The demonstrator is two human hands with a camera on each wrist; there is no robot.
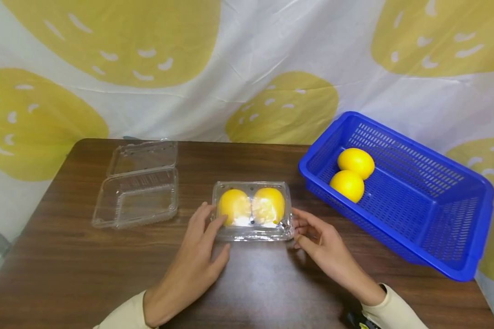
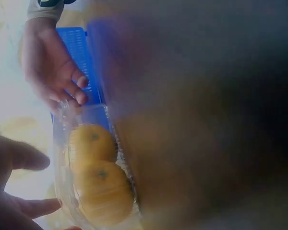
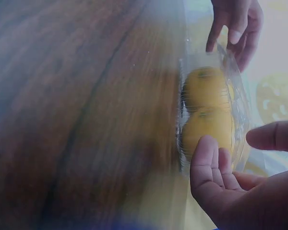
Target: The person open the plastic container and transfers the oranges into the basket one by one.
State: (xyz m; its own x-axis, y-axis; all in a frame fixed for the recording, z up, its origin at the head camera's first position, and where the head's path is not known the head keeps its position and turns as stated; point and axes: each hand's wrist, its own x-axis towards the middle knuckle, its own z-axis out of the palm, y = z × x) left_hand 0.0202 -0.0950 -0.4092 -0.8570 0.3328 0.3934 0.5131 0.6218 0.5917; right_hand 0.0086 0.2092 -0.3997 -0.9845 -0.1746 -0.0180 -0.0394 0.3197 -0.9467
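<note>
A closed clear plastic clamshell box [image 1: 252,232] lies mid-table with two round yellow-orange citrus fruits [image 1: 268,206] showing through its lid. My left hand [image 1: 193,260] is at the box's left side, fingers extended and thumb spread away; its fingertips reach the edge. At the opposite end, my right hand [image 1: 327,246] has its fingers loosely bent against or very near the right side. In the right wrist view the right thumb [image 3: 273,136] stands apart from the fingers, beside the box. Neither hand visibly pinches it.
An open clear clamshell box [image 1: 136,196] lies on the wooden table [image 1: 82,274] to the left, lid folded back. To the right stands a blue plastic basket [image 1: 411,219] holding two yellow fruits [image 1: 356,163]. A fruit-print cloth [image 1: 181,109] hangs behind the table.
</note>
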